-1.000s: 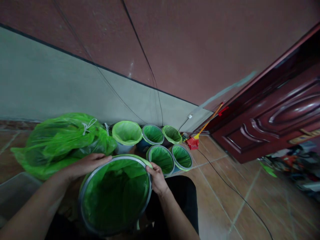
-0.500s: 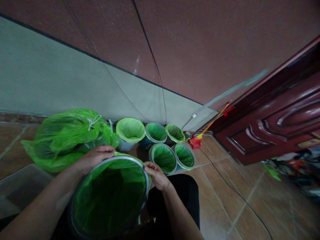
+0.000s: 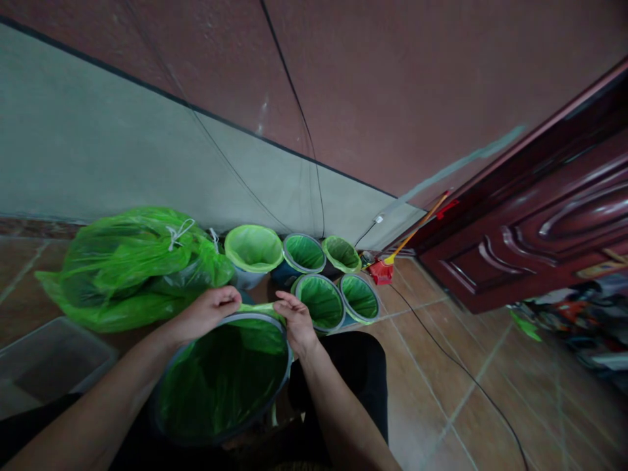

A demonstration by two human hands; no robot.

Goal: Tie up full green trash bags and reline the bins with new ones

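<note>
A round bin [image 3: 171,428] lined with a green plastic bag [image 3: 223,379] sits in my lap. My left hand [image 3: 209,313] is closed on the bag's edge at the far rim. My right hand [image 3: 296,320] pinches the same stretch of bag edge a little to the right, fingers curled over the rim. A strip of the liner is pulled taut between the two hands.
Several smaller bins lined with green bags [image 3: 321,301] stand on the tiled floor by the wall. Tied, full green bags [image 3: 132,268] lie at the left. A clear plastic tub [image 3: 46,363] is at the lower left. A red dustpan [image 3: 380,271], a floor cable [image 3: 466,379] and a dark wooden door [image 3: 549,229] are at the right.
Both hands have slid along the rim toward each other and now meet at its far side, gripping the bag edge. The view has shifted slightly.
</note>
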